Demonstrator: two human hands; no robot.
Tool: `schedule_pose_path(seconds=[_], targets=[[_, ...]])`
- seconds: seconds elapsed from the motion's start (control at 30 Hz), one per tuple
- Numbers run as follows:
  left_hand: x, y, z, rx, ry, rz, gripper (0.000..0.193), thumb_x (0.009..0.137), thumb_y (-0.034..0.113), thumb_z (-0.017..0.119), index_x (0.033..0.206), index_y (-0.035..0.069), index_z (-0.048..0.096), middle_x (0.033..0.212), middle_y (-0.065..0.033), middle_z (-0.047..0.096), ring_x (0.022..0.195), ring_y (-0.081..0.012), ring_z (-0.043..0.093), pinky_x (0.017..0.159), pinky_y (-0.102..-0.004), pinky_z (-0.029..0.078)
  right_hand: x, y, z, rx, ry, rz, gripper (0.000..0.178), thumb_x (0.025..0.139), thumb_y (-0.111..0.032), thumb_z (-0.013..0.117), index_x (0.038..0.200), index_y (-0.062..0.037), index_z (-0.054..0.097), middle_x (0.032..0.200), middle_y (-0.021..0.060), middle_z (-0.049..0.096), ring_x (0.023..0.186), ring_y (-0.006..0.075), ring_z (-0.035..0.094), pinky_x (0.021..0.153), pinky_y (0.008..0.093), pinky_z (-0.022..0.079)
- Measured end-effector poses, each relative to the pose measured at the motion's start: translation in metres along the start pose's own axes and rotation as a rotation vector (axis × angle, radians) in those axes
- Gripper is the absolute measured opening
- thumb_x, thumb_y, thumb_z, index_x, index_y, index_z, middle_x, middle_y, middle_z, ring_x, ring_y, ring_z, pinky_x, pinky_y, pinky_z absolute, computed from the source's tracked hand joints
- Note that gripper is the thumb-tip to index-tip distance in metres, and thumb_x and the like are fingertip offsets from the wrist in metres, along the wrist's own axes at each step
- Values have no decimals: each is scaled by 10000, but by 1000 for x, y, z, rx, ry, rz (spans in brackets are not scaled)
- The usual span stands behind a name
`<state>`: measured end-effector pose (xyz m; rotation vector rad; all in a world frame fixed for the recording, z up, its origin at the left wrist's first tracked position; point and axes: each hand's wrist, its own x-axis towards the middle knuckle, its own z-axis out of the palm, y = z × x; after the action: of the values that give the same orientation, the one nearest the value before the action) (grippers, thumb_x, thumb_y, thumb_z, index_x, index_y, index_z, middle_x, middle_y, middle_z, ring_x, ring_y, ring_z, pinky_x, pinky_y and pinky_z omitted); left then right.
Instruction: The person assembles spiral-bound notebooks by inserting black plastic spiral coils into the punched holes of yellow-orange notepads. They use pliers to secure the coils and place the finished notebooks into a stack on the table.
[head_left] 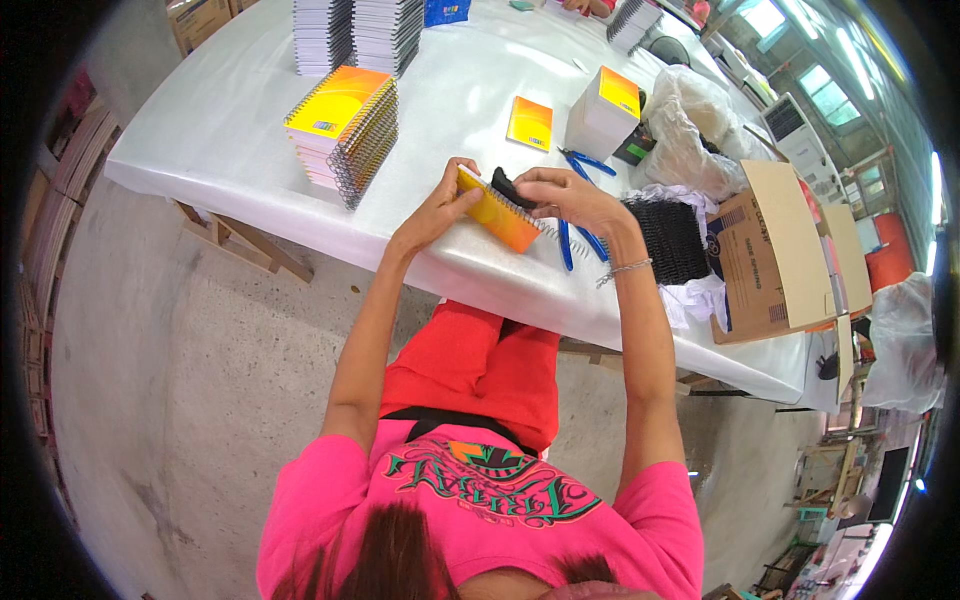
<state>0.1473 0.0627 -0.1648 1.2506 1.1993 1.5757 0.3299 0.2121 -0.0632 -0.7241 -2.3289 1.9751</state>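
Observation:
At the table's near edge my left hand (pixel 440 210) grips a small notebook (pixel 495 218) with a yellow-orange cover, thumb on the cover. A wire spiral coil (pixel 553 232) runs along its upper edge and sticks out past the right end. My right hand (pixel 575 198) is closed, its fingers pinched at the coil around a black curved piece (pixel 510 188); what exactly this piece is, I cannot make out. Beneath and beside that hand lie blue-handled pliers (pixel 566 246), and more blue handles (pixel 590 162) show just beyond it.
Spiral-bound notebooks (pixel 345 110) are stacked at left, with taller stacks (pixel 385 35) behind. An unbound stack (pixel 603 110) and a single orange cover (pixel 530 122) lie ahead. Black coils (pixel 672 242), a cardboard box (pixel 770 250) and a clear plastic bag (pixel 690 110) occupy the right side.

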Motion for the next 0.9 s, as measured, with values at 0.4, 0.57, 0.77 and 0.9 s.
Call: schedule_pose_path(seconds=[0.4,0.57,0.77,0.9], targets=[[-6,-14,39,92,356,124,289,987,156,570,1199,41,412,1112,-128,497,1065,-215,496,964,-340,398,3,0,3,-739,562,-394,461,839,-338,779,1147,-20,651,1189,190,633,1094,327,599,951,382,476],[-7,-16,56,136,404,116,290,989,176,568,1193,21,431,1136,-169,525,1044,-261,531,921,-364,436,-7,-3,41,-780,480,-461,288,803,-171,774,1038,-32,685,1009,109,698,855,215,643,714,321,510],[-12,-16,53,209,357,213,304,1019,210,541,1222,44,388,1048,-85,493,969,-150,495,852,-291,446,-8,18,57,-879,624,-588,80,909,-112,621,966,-76,665,907,55,662,944,236,595,983,417,310],[-9,-25,52,177,357,154,298,1026,204,530,1230,45,382,1055,-88,507,979,-148,510,843,-284,452,-4,23,64,-863,641,-642,84,931,-91,584,1000,-76,630,955,70,638,953,266,589,957,422,333]])
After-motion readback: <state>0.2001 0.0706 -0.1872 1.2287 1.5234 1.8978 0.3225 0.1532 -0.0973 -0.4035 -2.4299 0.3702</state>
